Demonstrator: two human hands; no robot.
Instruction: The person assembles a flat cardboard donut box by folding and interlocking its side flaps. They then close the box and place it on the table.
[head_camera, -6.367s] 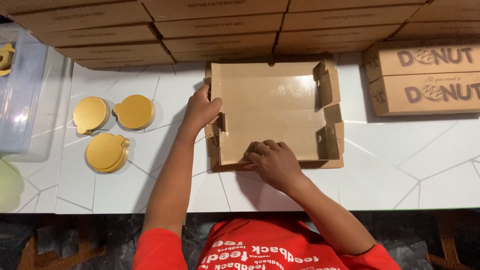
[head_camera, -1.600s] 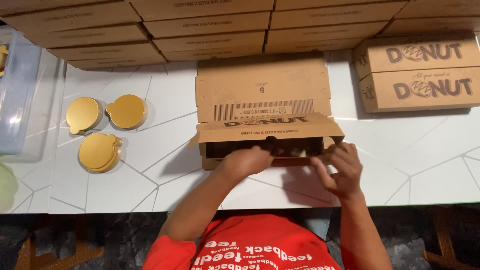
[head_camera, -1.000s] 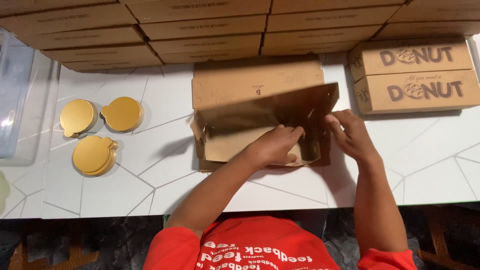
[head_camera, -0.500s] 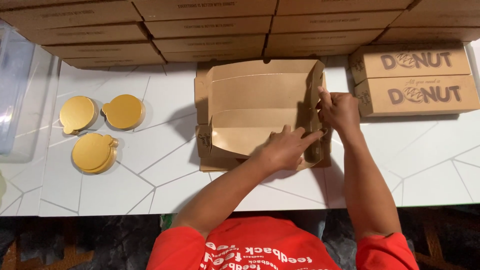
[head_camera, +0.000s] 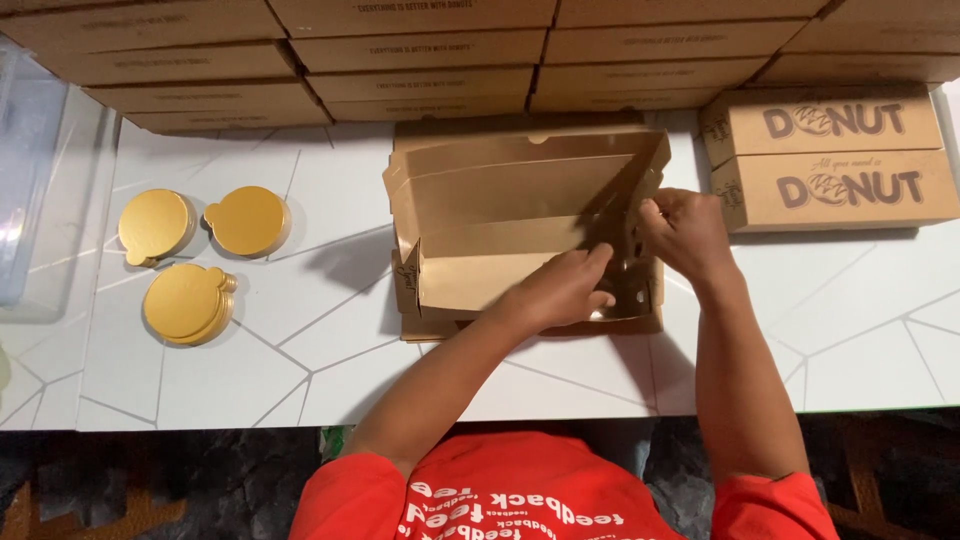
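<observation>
At the near edge of the white, line-patterned table (head_camera: 250, 370), the half-folded brown cardboard box (head_camera: 500, 210) lies open in the middle, the left hand (head_camera: 555, 290) pressing flat on its floor with fingers together while the right hand (head_camera: 685, 230) pinches the right side flap. Folding well likely means pinning the base and tucking the flap squarely. The flap's slot is hidden behind the fingers; 3 gold round cake boards (head_camera: 185, 300) lie well apart.

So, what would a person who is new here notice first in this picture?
First, the open brown cardboard box in the middle of the white table, with the left hand inside it and the right hand at its right wall. Next, three round gold discs on the left, and flat stacked boxes along the back.
</observation>
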